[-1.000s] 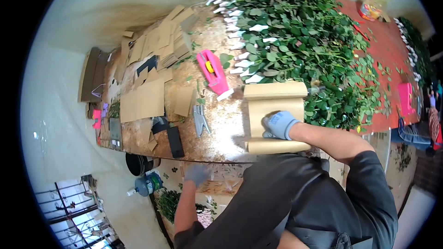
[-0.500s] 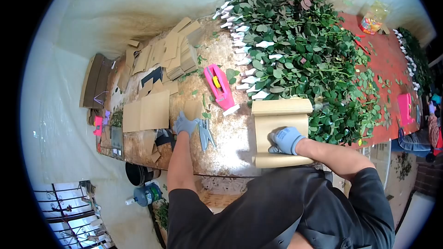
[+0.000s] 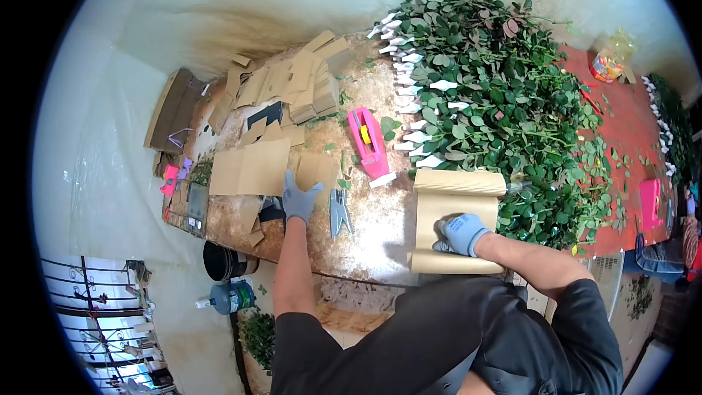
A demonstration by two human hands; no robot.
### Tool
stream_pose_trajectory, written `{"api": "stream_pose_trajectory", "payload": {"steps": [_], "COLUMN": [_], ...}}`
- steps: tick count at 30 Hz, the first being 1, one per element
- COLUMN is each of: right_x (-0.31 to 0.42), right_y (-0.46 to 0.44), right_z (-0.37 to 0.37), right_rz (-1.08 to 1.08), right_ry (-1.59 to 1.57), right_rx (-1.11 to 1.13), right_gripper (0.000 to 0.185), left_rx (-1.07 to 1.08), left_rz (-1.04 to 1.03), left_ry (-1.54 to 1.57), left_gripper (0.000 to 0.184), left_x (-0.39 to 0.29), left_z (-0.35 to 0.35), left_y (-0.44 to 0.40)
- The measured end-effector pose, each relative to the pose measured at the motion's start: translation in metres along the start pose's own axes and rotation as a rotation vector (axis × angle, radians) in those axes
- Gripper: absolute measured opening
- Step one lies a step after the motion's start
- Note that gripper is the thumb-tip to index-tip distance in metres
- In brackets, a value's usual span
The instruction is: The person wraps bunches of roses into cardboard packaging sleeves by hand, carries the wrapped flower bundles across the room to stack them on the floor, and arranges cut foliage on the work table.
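Note:
My left hand (image 3: 300, 199), in a grey-blue glove, is open with thumb and fingers apart. Its fingertips reach the right edge of a flat cardboard sheet (image 3: 250, 167), and a smaller cardboard piece (image 3: 317, 169) lies just beyond the thumb. Right of this hand is a grey plier-like stapler (image 3: 338, 212). My right hand (image 3: 463, 234), gloved too, rests with curled fingers on a brown corrugated wrap sheet (image 3: 433, 207), whose far end is folded into a thick band. What is under those fingers is hidden. A pink tape dispenser (image 3: 370, 145) stands between the hands, farther back.
Leafy stems with white-wrapped ends (image 3: 497, 102) are heaped at the back right. Stacked cardboard pieces (image 3: 292, 84) lie at the back left. A red tabletop (image 3: 621, 132) holds a plastic tub (image 3: 608, 66) and another pink dispenser (image 3: 650, 202). Beyond the right edge, another person partly shows.
The whole view has shifted, so the table appears lower and farther right. My left hand has moved left relative to the stapler, toward the cardboard sheet. My right hand stays on the wrap sheet.

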State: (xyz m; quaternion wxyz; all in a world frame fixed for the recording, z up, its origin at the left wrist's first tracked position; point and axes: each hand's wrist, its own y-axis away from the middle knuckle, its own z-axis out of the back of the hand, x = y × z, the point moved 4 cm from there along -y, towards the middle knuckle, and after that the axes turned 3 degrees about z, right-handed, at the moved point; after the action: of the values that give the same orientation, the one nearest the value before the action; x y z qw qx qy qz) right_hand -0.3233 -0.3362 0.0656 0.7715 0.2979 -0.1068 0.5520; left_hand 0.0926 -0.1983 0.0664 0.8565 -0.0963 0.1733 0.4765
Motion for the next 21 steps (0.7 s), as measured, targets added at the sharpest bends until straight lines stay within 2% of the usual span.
{"api": "stream_pose_trajectory", "payload": {"steps": [1, 3, 4, 5, 7, 9, 10, 12, 13, 15, 16, 18, 19, 20, 21], "right_x": [0.0, -0.003, -0.005, -0.006, -0.013, -0.011, -0.011, -0.014, -0.019, -0.024, -0.02, -0.025, -0.033, -0.039, -0.036], "right_y": [0.0, 0.001, 0.0, -0.001, 0.002, 0.005, 0.007, 0.006, -0.002, 0.0, 0.009, 0.011, 0.007, 0.004, 0.011], "right_z": [0.001, -0.004, -0.005, -0.006, -0.016, -0.013, -0.012, -0.014, -0.026, -0.03, -0.017, -0.009, -0.016, -0.023, -0.018], "right_rz": [-0.005, 0.004, -0.006, -0.021, -0.048, -0.079, -0.094, -0.129, -0.125, -0.127, -0.129, -0.135, -0.204, -0.27, -0.344], "right_ry": [-0.004, -0.017, -0.02, -0.04, -0.068, -0.112, -0.132, -0.166, -0.189, -0.222, -0.292, -0.373, -0.491, -0.611, -0.867], "right_rx": [0.011, -0.01, -0.017, -0.045, -0.122, -0.13, -0.134, -0.131, -0.116, -0.111, -0.121, -0.141, -0.012, 0.118, 0.192], "right_gripper": [0.042, 0.042, 0.042, 0.042, 0.046, 0.048, 0.048, 0.048, 0.048, 0.047, 0.046, 0.045, 0.051, 0.059, 0.045], "left_rx": [-0.004, -0.176, -0.171, -0.065, 0.106, 0.164, 0.226, 0.849, 0.886, 1.057, 1.071, 1.104, 1.111, 1.068, 1.015], "left_rz": [-0.003, -0.089, -0.1, -0.077, -0.056, -0.217, -0.23, -0.151, -0.157, 0.083, 0.078, 0.154, 0.15, 0.026, -0.097], "left_ry": [0.005, 0.191, 0.193, 0.462, 0.721, 0.882, 0.876, 1.096, 1.079, 0.829, 0.812, 0.763, 0.75, 0.511, 0.274], "left_gripper": [0.115, 0.096, 0.096, 0.08, 0.064, 0.037, 0.037, 0.034, 0.034, 0.026, 0.026, 0.012, 0.012, 0.019, 0.026], "left_x": [-0.004, -0.016, -0.032, -0.057, -0.098, -0.133, -0.141, -0.155, -0.16, -0.159, -0.16, -0.158, -0.158, -0.156, -0.157], "left_z": [0.0, 0.006, 0.012, 0.022, 0.017, 0.0, -0.018, -0.057, -0.064, -0.083, -0.087, -0.097, -0.1, -0.103, -0.106], "left_y": [0.003, 0.012, 0.023, 0.043, 0.092, 0.144, 0.162, 0.198, 0.205, 0.213, 0.212, 0.208, 0.205, 0.2, 0.196]}}
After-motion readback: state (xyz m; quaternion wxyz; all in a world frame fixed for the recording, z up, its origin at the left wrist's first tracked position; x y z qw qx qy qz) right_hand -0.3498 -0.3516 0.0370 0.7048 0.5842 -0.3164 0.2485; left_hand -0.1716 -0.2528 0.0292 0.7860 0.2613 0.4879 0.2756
